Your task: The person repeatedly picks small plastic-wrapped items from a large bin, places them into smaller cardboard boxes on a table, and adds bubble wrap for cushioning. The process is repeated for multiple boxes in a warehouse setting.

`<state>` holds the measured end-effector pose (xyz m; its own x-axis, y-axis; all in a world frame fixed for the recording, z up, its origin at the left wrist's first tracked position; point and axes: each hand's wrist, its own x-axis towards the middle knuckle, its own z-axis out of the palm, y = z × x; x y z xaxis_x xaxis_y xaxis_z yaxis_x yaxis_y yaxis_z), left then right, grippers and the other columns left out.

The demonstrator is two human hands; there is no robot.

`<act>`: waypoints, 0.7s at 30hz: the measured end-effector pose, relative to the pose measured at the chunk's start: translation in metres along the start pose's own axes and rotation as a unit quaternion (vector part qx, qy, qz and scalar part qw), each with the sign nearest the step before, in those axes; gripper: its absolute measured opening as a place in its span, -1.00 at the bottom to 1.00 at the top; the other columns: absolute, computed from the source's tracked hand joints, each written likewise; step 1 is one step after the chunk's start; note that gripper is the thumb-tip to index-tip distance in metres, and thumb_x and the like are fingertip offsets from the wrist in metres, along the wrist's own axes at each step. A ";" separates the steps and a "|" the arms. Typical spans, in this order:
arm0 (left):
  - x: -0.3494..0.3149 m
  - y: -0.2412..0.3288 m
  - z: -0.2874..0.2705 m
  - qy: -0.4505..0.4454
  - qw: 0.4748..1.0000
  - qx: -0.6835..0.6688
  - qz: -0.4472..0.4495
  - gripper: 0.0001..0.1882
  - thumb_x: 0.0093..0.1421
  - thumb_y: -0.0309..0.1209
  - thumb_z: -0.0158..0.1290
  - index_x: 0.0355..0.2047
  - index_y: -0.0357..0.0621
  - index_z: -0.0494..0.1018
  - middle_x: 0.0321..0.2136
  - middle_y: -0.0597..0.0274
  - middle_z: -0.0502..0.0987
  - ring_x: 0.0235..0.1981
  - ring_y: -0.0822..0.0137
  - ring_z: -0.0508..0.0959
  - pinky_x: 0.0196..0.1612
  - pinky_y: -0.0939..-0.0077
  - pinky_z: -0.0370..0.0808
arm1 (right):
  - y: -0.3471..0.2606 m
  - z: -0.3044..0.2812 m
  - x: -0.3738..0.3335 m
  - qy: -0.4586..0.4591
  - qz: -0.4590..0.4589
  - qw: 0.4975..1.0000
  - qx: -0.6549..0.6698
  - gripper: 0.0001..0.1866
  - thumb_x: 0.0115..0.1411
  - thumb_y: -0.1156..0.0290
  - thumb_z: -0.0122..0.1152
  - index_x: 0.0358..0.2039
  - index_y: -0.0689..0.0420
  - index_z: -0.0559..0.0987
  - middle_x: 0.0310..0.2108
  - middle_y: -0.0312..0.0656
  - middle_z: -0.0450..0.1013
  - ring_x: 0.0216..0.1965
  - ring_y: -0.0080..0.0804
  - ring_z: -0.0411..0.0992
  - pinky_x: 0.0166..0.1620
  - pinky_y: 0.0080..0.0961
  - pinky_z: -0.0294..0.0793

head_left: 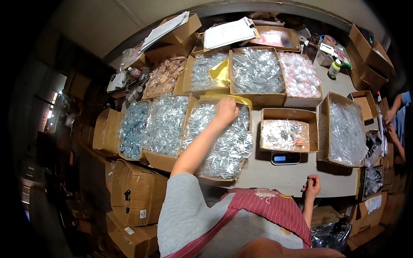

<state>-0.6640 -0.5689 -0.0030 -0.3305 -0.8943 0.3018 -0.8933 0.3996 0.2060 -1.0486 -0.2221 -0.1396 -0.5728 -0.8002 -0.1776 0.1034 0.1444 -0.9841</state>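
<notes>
Your left hand (226,111) reaches into the cardboard box of clear small-parts packets (223,142) at about eleven o'clock from your chest, fingers curled down into the pile; whether a packet is already pinched you cannot tell from here. Your right hand (312,187) rests at the table edge (275,180) at three o'clock, loosely closed and holding nothing visible. You look to be at the picking step. The small box on the scale (285,157) sits at one o'clock, just beside the picking box. Next calls for a clean lift of packets and a short carry right into that weighing box (287,131).
</notes>
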 end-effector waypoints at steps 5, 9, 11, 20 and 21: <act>-0.036 -0.053 -0.015 0.005 0.889 -0.404 -0.215 -0.75 0.25 -0.40 -0.09 -0.25 -0.31 0.51 -0.28 0.07 0.60 -0.23 0.13 0.57 -0.13 0.27 0.49 | 0.007 0.018 -0.013 0.119 -0.034 0.992 -0.016 -0.90 0.29 0.54 -0.03 -0.23 0.17 0.45 -0.57 -0.35 0.31 -0.66 -0.69 0.28 -0.66 -0.75 0.32; -0.049 -0.066 -0.087 0.010 0.479 -0.832 -0.279 -0.75 0.31 -0.38 -0.10 -0.21 -0.32 0.48 -0.21 0.10 0.55 -0.22 0.23 0.54 -0.12 0.22 0.52 | 0.018 0.022 -0.019 0.181 -0.058 0.980 -0.064 -0.86 0.30 0.51 -0.04 -0.16 0.18 0.44 -0.46 -0.32 0.35 -0.59 -0.68 0.30 -0.60 -0.75 0.32; -0.054 -0.064 -0.126 0.033 0.323 -0.899 -0.296 -0.75 0.27 -0.29 0.01 -0.27 -0.28 0.43 -0.23 0.10 0.52 -0.27 0.30 0.52 -0.17 0.28 0.52 | 0.024 0.025 -0.022 0.214 -0.071 0.971 -0.082 -0.85 0.30 0.50 -0.04 -0.14 0.18 0.43 -0.42 -0.31 0.37 -0.57 -0.69 0.29 -0.59 -0.77 0.30; -0.125 -0.191 -0.149 -0.076 0.915 -0.286 -0.274 -0.57 0.06 -0.26 0.20 -0.06 -0.14 0.49 -0.29 0.11 0.52 -0.29 0.20 0.51 -0.21 0.34 0.47 | 0.019 0.055 -0.025 0.275 -0.161 0.865 -0.388 -0.77 0.19 0.49 -0.04 -0.17 0.24 0.48 -0.19 -0.06 0.43 -0.15 -0.13 0.42 -0.09 -0.28 0.41; -0.134 -0.193 -0.143 -0.117 0.953 -0.138 -0.241 -0.49 0.03 -0.25 0.22 0.00 -0.13 0.48 -0.27 0.05 0.53 -0.22 0.10 0.54 -0.14 0.27 0.49 | 0.017 0.058 -0.023 0.274 -0.162 0.850 -0.420 -0.77 0.18 0.49 -0.05 -0.17 0.23 0.49 -0.18 -0.06 0.43 -0.14 -0.10 0.41 -0.08 -0.26 0.41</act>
<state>-0.4040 -0.4977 0.0497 0.0104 -0.9949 -0.0999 -0.8551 -0.0606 0.5149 -0.9868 -0.2349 -0.1524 -0.7772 -0.5186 0.3564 -0.6172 0.5175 -0.5927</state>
